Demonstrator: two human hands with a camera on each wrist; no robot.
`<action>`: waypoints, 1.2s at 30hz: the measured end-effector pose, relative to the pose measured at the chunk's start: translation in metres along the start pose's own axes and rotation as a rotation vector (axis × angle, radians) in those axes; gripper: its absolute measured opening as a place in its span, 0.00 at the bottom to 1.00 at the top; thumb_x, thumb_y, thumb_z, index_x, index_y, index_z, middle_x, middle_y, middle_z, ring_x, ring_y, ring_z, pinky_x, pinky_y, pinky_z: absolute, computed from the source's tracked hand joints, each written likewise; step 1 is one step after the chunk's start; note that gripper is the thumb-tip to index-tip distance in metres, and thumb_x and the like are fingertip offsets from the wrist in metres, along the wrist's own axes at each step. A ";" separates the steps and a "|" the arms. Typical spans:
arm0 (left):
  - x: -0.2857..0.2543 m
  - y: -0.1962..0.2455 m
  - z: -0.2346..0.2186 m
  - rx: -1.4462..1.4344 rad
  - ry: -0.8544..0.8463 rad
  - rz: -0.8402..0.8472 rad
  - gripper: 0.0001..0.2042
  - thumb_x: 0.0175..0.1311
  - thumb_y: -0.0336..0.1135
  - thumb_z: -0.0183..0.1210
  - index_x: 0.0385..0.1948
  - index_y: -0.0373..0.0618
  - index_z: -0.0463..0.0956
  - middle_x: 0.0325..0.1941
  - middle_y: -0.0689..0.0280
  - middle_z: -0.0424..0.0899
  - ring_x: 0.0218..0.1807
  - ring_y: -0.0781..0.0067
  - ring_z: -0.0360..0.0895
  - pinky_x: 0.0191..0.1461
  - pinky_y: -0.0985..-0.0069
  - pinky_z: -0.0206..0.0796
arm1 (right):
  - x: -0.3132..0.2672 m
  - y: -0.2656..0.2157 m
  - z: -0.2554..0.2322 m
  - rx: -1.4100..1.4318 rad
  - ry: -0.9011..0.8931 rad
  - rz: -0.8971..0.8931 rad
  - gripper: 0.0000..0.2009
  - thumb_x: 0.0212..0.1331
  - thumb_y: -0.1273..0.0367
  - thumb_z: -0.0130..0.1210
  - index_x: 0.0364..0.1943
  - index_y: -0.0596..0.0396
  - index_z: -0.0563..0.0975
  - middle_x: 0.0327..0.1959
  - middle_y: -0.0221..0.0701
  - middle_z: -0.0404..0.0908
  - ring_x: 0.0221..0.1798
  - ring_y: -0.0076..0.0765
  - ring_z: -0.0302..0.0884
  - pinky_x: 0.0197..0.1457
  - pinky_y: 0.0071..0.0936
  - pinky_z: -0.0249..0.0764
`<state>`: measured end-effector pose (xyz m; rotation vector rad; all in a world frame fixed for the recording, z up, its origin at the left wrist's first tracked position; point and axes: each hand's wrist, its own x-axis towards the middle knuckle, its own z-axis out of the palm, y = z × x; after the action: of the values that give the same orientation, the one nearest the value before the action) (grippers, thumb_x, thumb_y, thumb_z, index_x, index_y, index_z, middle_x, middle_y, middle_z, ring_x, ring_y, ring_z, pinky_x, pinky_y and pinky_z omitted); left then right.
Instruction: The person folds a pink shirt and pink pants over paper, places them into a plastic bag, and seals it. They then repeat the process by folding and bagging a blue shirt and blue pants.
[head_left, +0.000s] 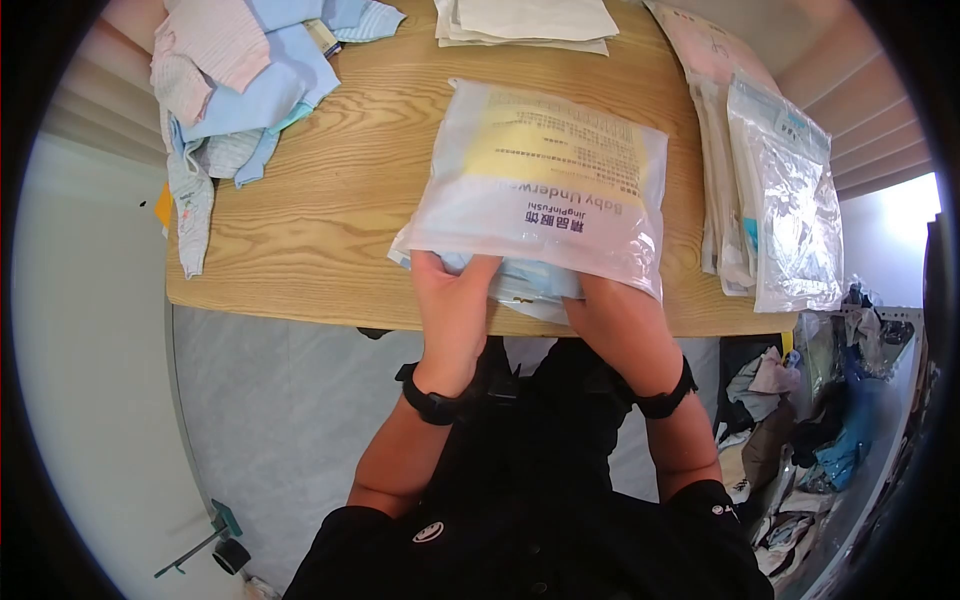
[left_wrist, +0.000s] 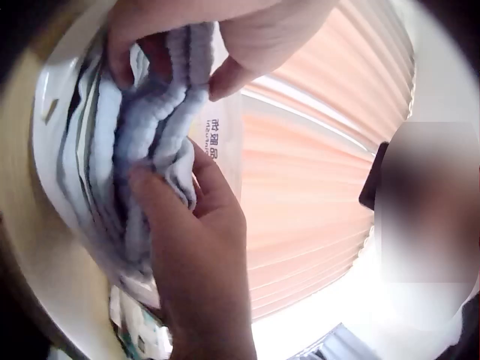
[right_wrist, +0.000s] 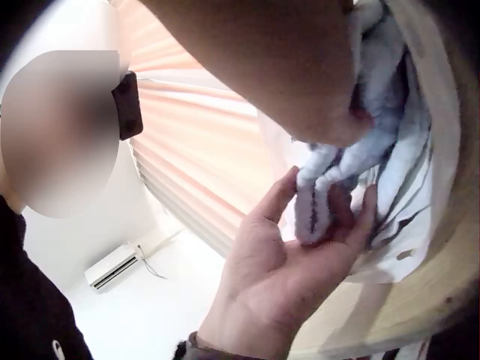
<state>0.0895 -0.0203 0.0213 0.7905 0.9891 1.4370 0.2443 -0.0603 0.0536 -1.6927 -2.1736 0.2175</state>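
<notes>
A translucent plastic bag [head_left: 560, 240] printed "Baby Underwear" lies near the table's front edge, its mouth turned toward the person. Folded pale-blue garments [head_left: 535, 275] show in that mouth. My left hand [head_left: 450, 305] grips the cloth at the left of the opening; in the right wrist view this hand [right_wrist: 285, 262] has thumb and fingers around a soft folded edge. Over at the right of the opening, my right hand [head_left: 630, 325] reaches in, its fingers covered by the bag. The left wrist view shows that hand [left_wrist: 199, 232] pinching the layered cloth [left_wrist: 154, 131].
Loose pink and blue baby clothes [head_left: 250, 90] are heaped at the table's far left. White flat sheets or bags [head_left: 525, 20] lie at the back. Packed clear bags [head_left: 790, 200] are stacked at the right edge. More clothes and bags [head_left: 800, 430] fill a container below right.
</notes>
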 end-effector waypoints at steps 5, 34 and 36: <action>-0.008 0.010 0.010 -0.423 -0.082 -0.128 0.22 0.64 0.25 0.56 0.60 0.40 0.62 0.60 0.62 0.72 0.61 0.67 0.70 0.64 0.66 0.63 | 0.002 0.004 0.010 0.185 0.094 0.172 0.24 0.45 0.75 0.58 0.51 0.59 0.74 0.52 0.49 0.74 0.55 0.60 0.69 0.58 0.44 0.67; -0.008 0.037 -0.017 0.956 -0.273 0.071 0.10 0.59 0.25 0.60 0.41 0.40 0.72 0.48 0.63 0.76 0.44 0.76 0.72 0.43 0.80 0.64 | 0.057 0.014 0.034 -0.093 0.404 -0.217 0.07 0.55 0.71 0.55 0.38 0.55 0.79 0.34 0.36 0.79 0.38 0.46 0.76 0.42 0.39 0.71; -0.004 0.034 -0.020 0.951 -0.080 0.488 0.09 0.57 0.24 0.62 0.37 0.41 0.73 0.46 0.62 0.75 0.42 0.75 0.72 0.41 0.80 0.62 | 0.056 0.010 0.032 -0.077 0.371 -0.214 0.07 0.55 0.71 0.55 0.38 0.55 0.79 0.33 0.37 0.79 0.38 0.47 0.76 0.42 0.40 0.71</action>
<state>0.0579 -0.0261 0.0438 1.8642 1.4996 1.2677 0.2291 -0.0004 0.0318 -1.3903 -2.0766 -0.2235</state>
